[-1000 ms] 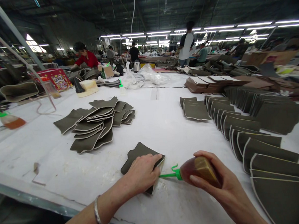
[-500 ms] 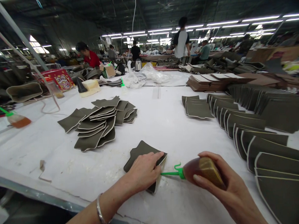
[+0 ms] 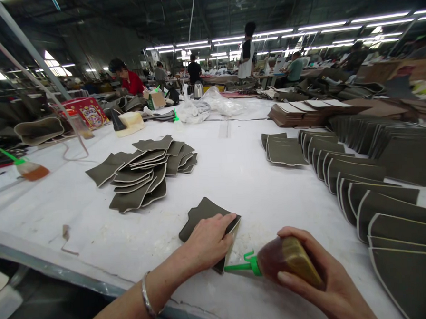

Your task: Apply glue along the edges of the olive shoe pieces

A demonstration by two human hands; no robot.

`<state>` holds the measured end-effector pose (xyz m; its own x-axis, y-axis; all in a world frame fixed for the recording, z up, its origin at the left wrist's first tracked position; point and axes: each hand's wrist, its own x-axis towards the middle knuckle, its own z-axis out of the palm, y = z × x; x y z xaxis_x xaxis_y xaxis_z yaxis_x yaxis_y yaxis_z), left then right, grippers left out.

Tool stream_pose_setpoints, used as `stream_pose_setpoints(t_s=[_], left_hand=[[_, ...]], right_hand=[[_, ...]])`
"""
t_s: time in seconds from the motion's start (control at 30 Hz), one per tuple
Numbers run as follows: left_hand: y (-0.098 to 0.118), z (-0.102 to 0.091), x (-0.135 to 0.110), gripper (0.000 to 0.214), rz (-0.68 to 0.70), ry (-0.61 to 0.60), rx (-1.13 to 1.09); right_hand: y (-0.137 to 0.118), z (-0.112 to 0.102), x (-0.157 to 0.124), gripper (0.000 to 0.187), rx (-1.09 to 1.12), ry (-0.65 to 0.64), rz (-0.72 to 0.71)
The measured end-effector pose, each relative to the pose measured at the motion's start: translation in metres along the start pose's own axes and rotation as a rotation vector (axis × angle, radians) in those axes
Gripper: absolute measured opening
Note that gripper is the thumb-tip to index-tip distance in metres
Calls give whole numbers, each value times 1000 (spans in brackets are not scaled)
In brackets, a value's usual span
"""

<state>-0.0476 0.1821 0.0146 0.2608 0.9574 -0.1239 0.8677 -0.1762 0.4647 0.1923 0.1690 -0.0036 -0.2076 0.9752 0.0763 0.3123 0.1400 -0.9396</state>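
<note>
My left hand [image 3: 212,238] lies on a dark olive leather-like piece [image 3: 204,210], pressing it to the table. Its index finger stretches to the piece's right corner, and the fingers are apart. A pale strip shows along the piece's right edge. Wrapped around a squeeze bottle of amber glue [image 3: 275,258] is my right hand [image 3: 322,273]. The bottle is tilted on its side. Its green nozzle [image 3: 240,266] points left, with the tip at the lower end of the piece's edge; whether it touches I cannot tell.
A loose heap of similar pieces [image 3: 142,175] lies at left. Overlapping rows of pieces [image 3: 363,170] run down the right side, with brown stacked sheets [image 3: 296,114] behind. Another glue bottle [image 3: 31,170] lies far left. Several people stand or sit in the background.
My right hand has moved the bottle slightly left and down, taking the nozzle tip along the piece's edge towards its near end. My left hand keeps its place on the piece.
</note>
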Motion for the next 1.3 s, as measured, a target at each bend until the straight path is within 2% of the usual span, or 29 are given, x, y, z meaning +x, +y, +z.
stream_pose_setpoints(t_s=[0.13,0.33,0.53,0.63,0.73,0.9,0.93,1.1,1.23,1.3], left_hand=[[1,0,0,54,-13,-17,7],[5,0,1,54,-37,-49,15],[5,-1,1,54,-42,-64,-5],[5,-2,2,56,-28,-68,-11],[4,-2,3,56,-37,-82,-11],[1,0,3,56,-23,-81,-37],[0,0,4,56,-18,-81,-40],[0,-1,5,56,-32,-97,-32],[1,-1,6,56,-31,-102,-49],[0,-1,6,56,-21,-101,-62]], right_hand=[[2,-2,2,49,-47,35,-22],[2,-2,0,46,20,-7,-36],[6,-4,2,46,-47,36,-85],[7,-2,-2,45,12,5,-83],[13,-7,6,45,-46,-25,-125],[20,-20,23,44,-186,141,-207],[19,-20,23,44,-190,142,-212],[19,-17,19,43,-164,-27,-220],[19,-17,29,44,-184,134,-235],[19,-18,30,45,-185,155,-232]])
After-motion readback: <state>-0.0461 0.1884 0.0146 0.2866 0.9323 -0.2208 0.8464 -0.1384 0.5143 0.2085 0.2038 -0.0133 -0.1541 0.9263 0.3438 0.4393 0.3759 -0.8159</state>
